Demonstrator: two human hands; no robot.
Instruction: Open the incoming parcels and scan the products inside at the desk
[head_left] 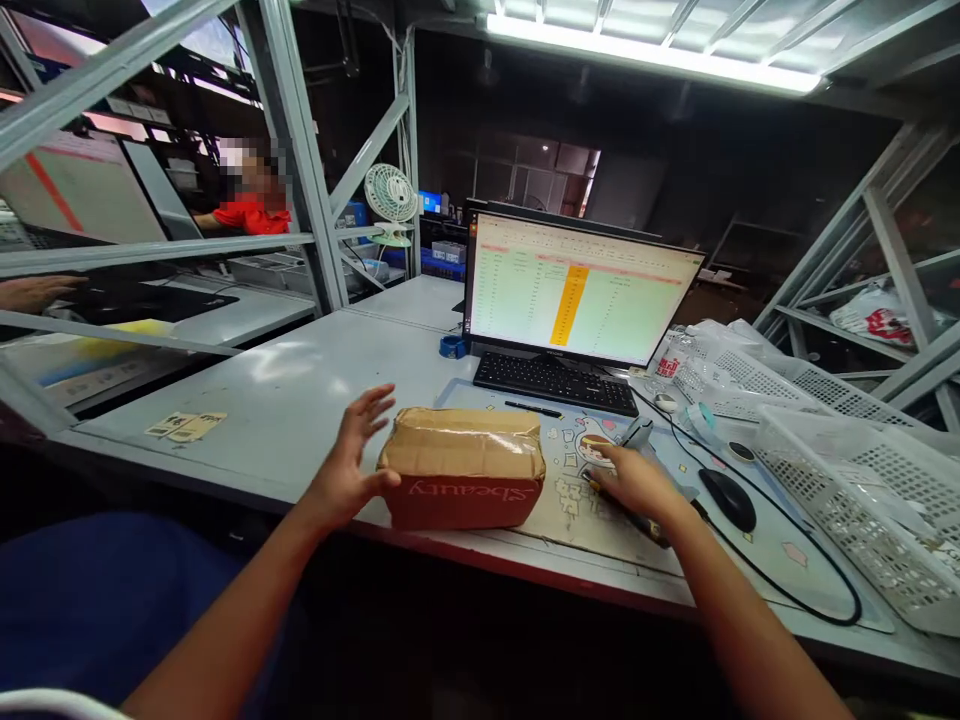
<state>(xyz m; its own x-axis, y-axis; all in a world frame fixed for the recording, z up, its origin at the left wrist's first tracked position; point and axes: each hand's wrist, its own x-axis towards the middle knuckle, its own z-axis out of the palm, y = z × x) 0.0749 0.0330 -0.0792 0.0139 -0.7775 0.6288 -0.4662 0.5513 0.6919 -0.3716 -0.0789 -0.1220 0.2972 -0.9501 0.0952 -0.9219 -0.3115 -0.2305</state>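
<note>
The cardboard box (465, 468) sits at twelve o'clock from the person, near the front edge of the white desk (262, 420), its right part by the patterned mat (772, 550). At the box's nine o'clock the left hand (354, 455) is unclenched, fingers spread, thumb at the corner and gripping nothing. At three o'clock the right hand (634, 482) lies over a slim black-and-yellow tool (643, 524); its own fingers hide the contact, so I can't say whether it grasps it.

To steady the carton well, I'd lay the left palm flat against that end, fingers clear of the top seam. The right hand would do best to take the tool by its handle, any edge turned away.

The carton is a squat oblong, brown and creased on top under glossy clear tape, its near side red with upside-down lettering. The desk looks smooth and hard. At two o'clock stand perforated white plastic baskets (847, 510); the rounded black mouse (727, 500) rests nearer three.
</note>
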